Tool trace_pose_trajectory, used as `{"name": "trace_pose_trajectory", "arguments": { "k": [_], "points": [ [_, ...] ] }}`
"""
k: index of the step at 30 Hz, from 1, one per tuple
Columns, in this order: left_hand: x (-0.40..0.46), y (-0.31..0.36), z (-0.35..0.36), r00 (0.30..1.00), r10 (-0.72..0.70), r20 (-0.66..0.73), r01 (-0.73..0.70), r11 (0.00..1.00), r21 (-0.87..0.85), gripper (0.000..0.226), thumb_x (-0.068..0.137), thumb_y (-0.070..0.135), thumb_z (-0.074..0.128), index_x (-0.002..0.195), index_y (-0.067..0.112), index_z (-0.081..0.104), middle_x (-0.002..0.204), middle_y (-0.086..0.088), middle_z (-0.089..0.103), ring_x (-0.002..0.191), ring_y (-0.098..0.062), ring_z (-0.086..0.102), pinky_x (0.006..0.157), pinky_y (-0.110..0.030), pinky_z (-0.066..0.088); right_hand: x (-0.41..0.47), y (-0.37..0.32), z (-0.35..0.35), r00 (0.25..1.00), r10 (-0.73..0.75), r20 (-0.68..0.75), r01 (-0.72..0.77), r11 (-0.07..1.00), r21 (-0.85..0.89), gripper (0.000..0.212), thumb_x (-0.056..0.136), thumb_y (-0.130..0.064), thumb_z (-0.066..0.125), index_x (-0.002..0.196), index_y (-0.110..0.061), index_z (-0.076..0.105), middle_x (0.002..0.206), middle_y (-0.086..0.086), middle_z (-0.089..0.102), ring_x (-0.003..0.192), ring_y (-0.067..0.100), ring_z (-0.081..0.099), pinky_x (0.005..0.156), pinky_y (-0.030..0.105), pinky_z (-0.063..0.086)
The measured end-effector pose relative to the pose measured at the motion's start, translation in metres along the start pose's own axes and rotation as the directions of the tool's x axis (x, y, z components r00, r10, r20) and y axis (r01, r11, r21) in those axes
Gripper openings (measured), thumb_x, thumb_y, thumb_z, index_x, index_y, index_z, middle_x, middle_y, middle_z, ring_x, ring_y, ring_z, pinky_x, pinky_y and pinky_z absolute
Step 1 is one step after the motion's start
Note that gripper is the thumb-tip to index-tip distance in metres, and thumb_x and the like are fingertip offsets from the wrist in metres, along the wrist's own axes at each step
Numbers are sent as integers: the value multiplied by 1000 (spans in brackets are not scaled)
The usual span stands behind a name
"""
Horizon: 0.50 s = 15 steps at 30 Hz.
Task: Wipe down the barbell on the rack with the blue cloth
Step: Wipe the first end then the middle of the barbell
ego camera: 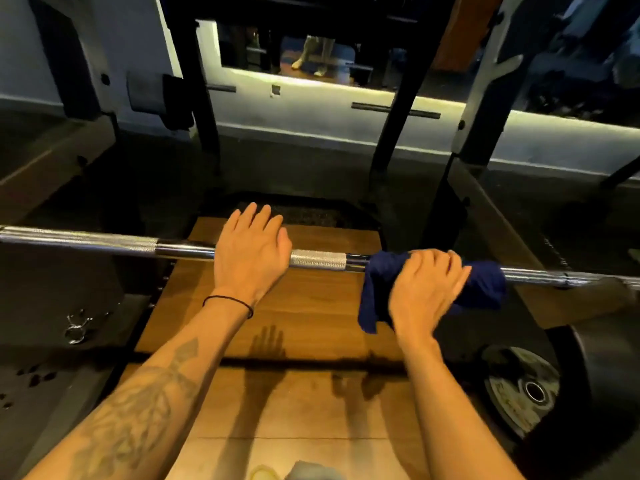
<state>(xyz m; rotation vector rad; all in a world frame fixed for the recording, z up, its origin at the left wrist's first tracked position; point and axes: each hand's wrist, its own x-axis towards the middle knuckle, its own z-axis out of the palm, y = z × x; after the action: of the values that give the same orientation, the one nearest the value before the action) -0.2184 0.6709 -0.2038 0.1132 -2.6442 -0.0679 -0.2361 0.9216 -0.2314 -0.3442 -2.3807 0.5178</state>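
In the head view, the long chrome steel barbell point(318, 259) is seen lying crosswise, its long axis running from left to right in front of the person above a wooden platform point(277, 306). The dark blue cloth point(485, 282) is wrapped over the bar and gripped by the right hand point(426, 289), while the left hand point(251, 252) is rested on the bar with straight fingers. The next wipe is judged to run along the bar's axis, the unwiped length being reached soonest by the cloth-bearing right hand.

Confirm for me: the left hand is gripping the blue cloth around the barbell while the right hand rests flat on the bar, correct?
Not quite: the hands are swapped. The head view shows the right hand gripping the blue cloth around the barbell, while the left hand rests flat on the bar.
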Motion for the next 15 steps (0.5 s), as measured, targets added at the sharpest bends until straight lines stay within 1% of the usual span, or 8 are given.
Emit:
{"name": "trace_pose_trajectory", "arguments": {
  "k": [2, 4, 6, 8, 10, 11, 12, 15],
  "points": [
    [1, 1, 1, 1000, -3, 14, 3, 1000, 18, 47, 102, 35, 33, 128, 14, 67, 136, -9, 63, 135, -28, 49, 117, -44, 33, -15, -38, 7, 999, -40, 11, 40, 999, -4, 36, 98, -25, 37, 97, -9, 69, 105, 13, 65, 117, 36, 54, 119, 54, 19],
    [6, 2, 2, 999, -9, 35, 8, 999, 36, 51, 102, 37, 30, 132, 15, 65, 139, -9, 61, 137, -28, 47, 118, -45, 32, -36, -61, 8, 965, -244, 97, 242, 970, 35, 35, 100, -27, 35, 104, -15, 67, 108, 5, 63, 115, 28, 54, 120, 50, 19],
    [8, 0, 5, 999, -15, 44, 13, 999, 38, 55, 101, 38, 27, 133, 14, 64, 141, -9, 60, 138, -29, 46, 118, -46, 32, -45, -63, 5, 871, -460, 174, 447, 888, 110, 38, 102, -31, 33, 120, -20, 65, 117, -1, 63, 115, 23, 54, 117, 45, 24],
    [10, -3, 8, 999, -2, 35, 1, 1000, 27, 56, 100, 37, 26, 133, 13, 64, 141, -10, 59, 139, -30, 46, 117, -46, 32, -25, -47, 0, 741, -638, 211, 610, 770, 186, 41, 103, -34, 35, 130, -20, 62, 122, -2, 63, 113, 22, 56, 108, 40, 33],
    [10, -4, 7, 999, 11, 41, -12, 1000, 19, 56, 100, 36, 27, 133, 12, 64, 141, -10, 59, 139, -30, 46, 117, -46, 32, 3, -16, -4, 653, -730, 201, 682, 683, 262, 41, 102, -33, 39, 132, -18, 63, 120, 1, 66, 107, 24, 59, 97, 40, 40],
    [11, -3, 6, 999, 12, 37, -13, 1000, 22, 56, 100, 36, 27, 133, 12, 64, 141, -10, 59, 139, -30, 46, 117, -46, 32, 15, 2, -7, 677, -716, 171, 667, 695, 269, 40, 102, -31, 40, 129, -16, 66, 117, 3, 68, 104, 26, 61, 94, 41, 42],
    [12, -2, 5, 999, 12, 39, -13, 1000, 26, 55, 100, 36, 28, 134, 12, 64, 141, -10, 59, 138, -30, 46, 117, -46, 33, 23, 20, -9, 739, -661, 134, 619, 743, 255, 38, 102, -29, 40, 123, -14, 68, 112, 5, 69, 101, 28, 62, 93, 43, 43],
    [8, -1, 5, 999, 6, 48, -9, 999, 50, 54, 101, 38, 28, 135, 15, 63, 142, -8, 59, 138, -28, 47, 117, -44, 33, 16, 36, -8, 940, -340, 10, 336, 934, 123, 36, 100, -26, 38, 103, -11, 71, 98, 10, 67, 96, 36, 61, 102, 51, 39]
  ]
}}
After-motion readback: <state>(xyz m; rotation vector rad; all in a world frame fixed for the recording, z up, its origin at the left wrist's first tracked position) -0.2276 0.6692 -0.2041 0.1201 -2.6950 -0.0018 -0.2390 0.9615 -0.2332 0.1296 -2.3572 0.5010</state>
